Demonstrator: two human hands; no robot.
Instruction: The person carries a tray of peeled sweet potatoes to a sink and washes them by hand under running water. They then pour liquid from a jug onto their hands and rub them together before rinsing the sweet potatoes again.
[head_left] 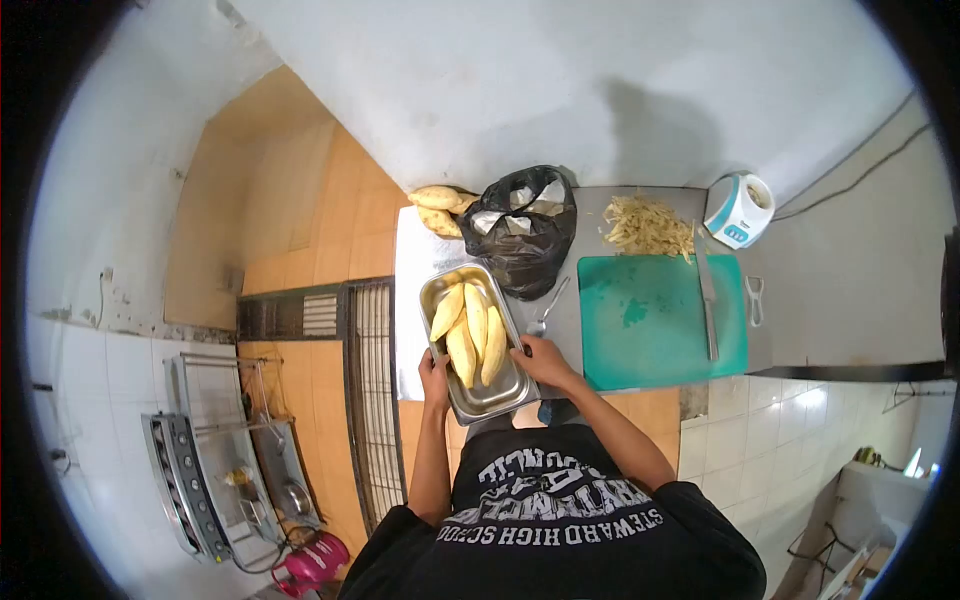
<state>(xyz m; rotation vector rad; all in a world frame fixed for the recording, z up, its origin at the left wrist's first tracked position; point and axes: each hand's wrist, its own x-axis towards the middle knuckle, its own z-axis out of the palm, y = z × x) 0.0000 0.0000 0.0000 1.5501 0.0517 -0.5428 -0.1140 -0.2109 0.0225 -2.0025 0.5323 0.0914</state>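
Note:
A steel tray (490, 402) holds several peeled, pale yellow sweet potatoes (462, 350) and reaches over the front edge of the table. My left hand (434, 378) grips the tray's left side with closed fingers. On the opposite side, my right hand (541, 360) is closed on the tray's rim. Behind the tray stands a black plastic bag (525, 240) with whitish things in its opening. Unpeeled yellowish roots (437, 208) lie left of the bag. Just right of the tray is a fork or spoon (540, 322), its head partly unclear.
A green cutting board (640, 325) carries a knife (710, 310) along its right side. Peelings (648, 228) are heaped behind it. A peeler (754, 300) lies to the right, with a white and teal appliance (740, 210) near the wall. A stove (185, 488) stands far left.

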